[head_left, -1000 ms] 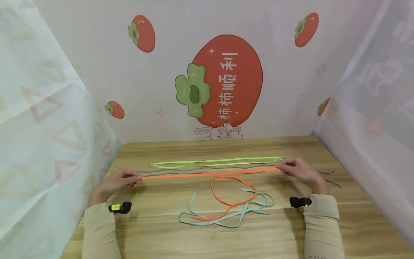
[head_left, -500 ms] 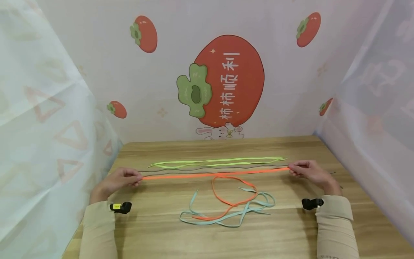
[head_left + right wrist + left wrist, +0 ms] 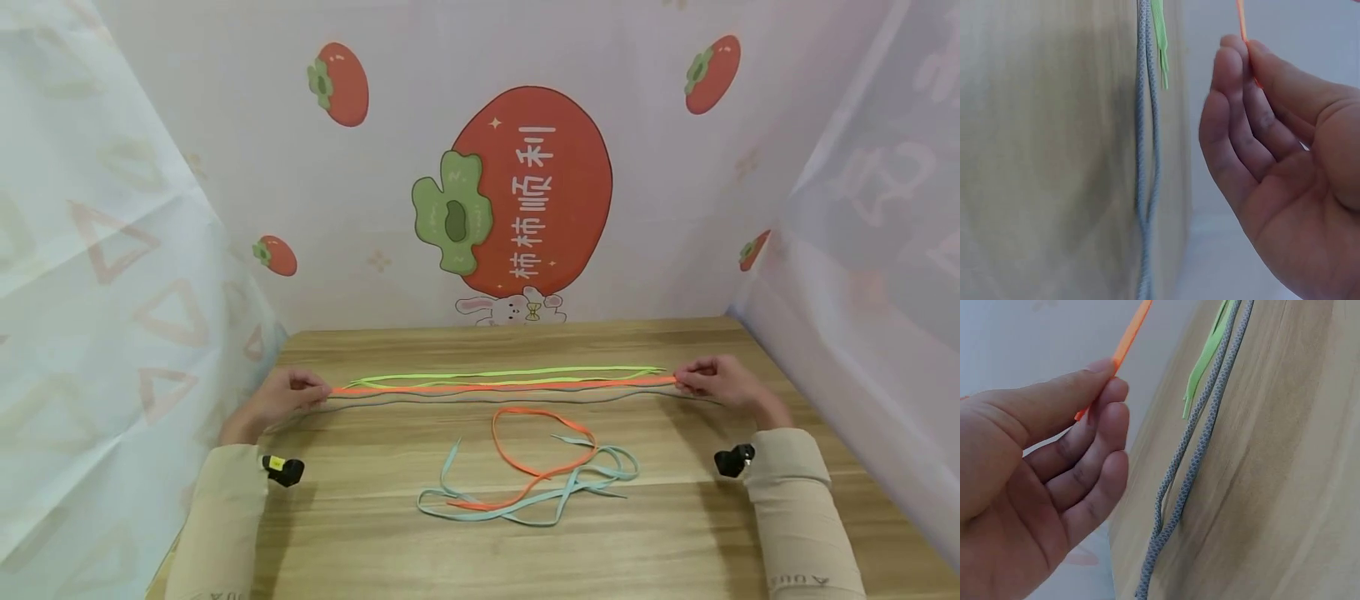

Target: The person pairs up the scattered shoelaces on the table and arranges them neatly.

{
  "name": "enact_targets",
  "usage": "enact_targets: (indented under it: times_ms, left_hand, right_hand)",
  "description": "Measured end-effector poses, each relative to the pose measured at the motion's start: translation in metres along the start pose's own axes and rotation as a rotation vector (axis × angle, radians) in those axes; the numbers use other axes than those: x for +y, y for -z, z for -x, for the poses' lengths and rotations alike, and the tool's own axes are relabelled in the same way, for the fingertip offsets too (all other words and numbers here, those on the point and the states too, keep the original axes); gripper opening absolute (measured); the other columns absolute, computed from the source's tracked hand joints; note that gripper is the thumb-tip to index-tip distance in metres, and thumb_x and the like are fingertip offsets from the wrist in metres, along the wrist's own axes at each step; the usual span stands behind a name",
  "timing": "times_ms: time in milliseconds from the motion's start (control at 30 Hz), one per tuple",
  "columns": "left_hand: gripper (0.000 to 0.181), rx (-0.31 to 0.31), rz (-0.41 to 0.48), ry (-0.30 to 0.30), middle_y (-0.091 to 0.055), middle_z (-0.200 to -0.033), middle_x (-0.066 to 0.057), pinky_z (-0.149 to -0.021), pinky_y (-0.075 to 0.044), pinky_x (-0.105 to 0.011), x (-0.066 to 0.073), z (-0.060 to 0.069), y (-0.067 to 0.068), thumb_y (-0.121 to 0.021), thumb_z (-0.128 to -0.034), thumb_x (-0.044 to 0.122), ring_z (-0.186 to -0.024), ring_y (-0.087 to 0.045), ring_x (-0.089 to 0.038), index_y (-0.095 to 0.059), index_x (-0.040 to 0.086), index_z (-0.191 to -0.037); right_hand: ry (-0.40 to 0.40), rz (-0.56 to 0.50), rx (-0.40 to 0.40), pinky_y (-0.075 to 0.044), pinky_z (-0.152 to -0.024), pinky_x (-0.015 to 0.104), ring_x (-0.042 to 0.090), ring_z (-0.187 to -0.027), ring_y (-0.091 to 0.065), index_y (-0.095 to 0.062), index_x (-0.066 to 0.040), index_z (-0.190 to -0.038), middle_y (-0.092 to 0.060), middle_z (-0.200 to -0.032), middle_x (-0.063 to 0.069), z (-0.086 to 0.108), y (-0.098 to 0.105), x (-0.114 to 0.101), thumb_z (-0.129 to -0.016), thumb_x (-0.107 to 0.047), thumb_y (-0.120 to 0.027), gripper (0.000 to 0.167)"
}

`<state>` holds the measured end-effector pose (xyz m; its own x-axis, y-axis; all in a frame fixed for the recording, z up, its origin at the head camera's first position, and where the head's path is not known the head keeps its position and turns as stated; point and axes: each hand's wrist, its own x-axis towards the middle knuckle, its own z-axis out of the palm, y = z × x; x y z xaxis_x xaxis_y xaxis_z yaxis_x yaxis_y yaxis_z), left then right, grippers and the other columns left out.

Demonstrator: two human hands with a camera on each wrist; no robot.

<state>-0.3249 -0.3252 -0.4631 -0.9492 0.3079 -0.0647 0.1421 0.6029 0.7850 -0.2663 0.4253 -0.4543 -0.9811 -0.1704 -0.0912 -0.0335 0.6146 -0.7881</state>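
Note:
An orange shoelace [image 3: 525, 384] stretches nearly straight between both hands. My left hand [image 3: 281, 398] pinches one end between thumb and forefinger, and a short tip pokes out below the thumb in the left wrist view. At the other end my right hand [image 3: 722, 385] pinches the lace the same way. Under the held lace, a grey patterned round shoelace [image 3: 1209, 419] lies lengthwise on the table in two strands. Just behind it is a yellow-green shoelace [image 3: 570, 369], also laid out long and folded.
In front of the held lace, a second orange shoelace [image 3: 507, 450] lies in a loose loop over a tangled light blue shoelace [image 3: 480, 517]. All rest on a wooden table [image 3: 375, 558]. Printed cloth walls [image 3: 360, 192] enclose the back and both sides.
My right hand moved outward to the right, sliding along the lace until more was stretched out. Both hands then moved away from me, carrying the orange lace back over the grey one, close to the yellow-green one.

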Motion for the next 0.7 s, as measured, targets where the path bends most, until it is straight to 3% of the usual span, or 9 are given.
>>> enact_targets:
  times_ms: [233,367,533,700]
  left_hand:
    - [0.032,0.093,-0.158,-0.018,-0.077,-0.089,-0.012,-0.071,-0.057,-0.031,0.012,-0.017,0.006,-0.074,-0.1016,0.029,-0.079,-0.070,-0.022,-0.078,-0.003,-0.106]
    - [0.032,0.125,-0.226,0.009,-0.074,-0.080,-0.006,-0.064,-0.049,-0.029,0.015,-0.030,0.007,-0.077,-0.0987,0.033,-0.071,-0.063,-0.018,-0.078,0.001,-0.097]
    - [0.028,0.153,-0.295,0.016,-0.072,-0.078,-0.010,-0.060,-0.047,-0.030,0.026,-0.045,0.007,-0.080,-0.0959,0.030,-0.062,-0.055,-0.014,-0.074,0.005,-0.087]
    - [0.029,0.168,-0.388,0.006,-0.071,-0.078,-0.010,-0.061,-0.046,-0.031,0.034,-0.059,0.005,-0.082,-0.0934,0.030,-0.063,-0.055,-0.017,-0.072,0.006,-0.081]
  right_hand:
    - [0.013,0.171,0.105,-0.061,-0.074,0.030,0.015,-0.084,-0.074,-0.073,0.009,-0.112,-0.078,-0.095,0.014,-0.013,0.003,-0.021,-0.108,-0.017,-0.063,0.028]
    - [-0.015,0.270,0.162,-0.053,-0.069,0.031,0.025,-0.086,-0.071,-0.076,0.002,-0.104,-0.077,-0.095,0.018,-0.023,0.000,-0.030,-0.107,-0.020,-0.064,0.025]
    - [-0.042,0.336,0.229,-0.047,-0.067,0.032,0.021,-0.079,-0.066,-0.078,0.000,-0.095,-0.078,-0.091,0.017,-0.037,-0.002,-0.035,-0.106,-0.019,-0.064,0.025]
    - [-0.024,0.408,0.249,-0.052,-0.072,0.036,0.018,-0.072,-0.065,-0.078,0.005,-0.094,-0.077,-0.081,0.013,-0.051,-0.004,-0.036,-0.104,-0.013,-0.066,0.024]
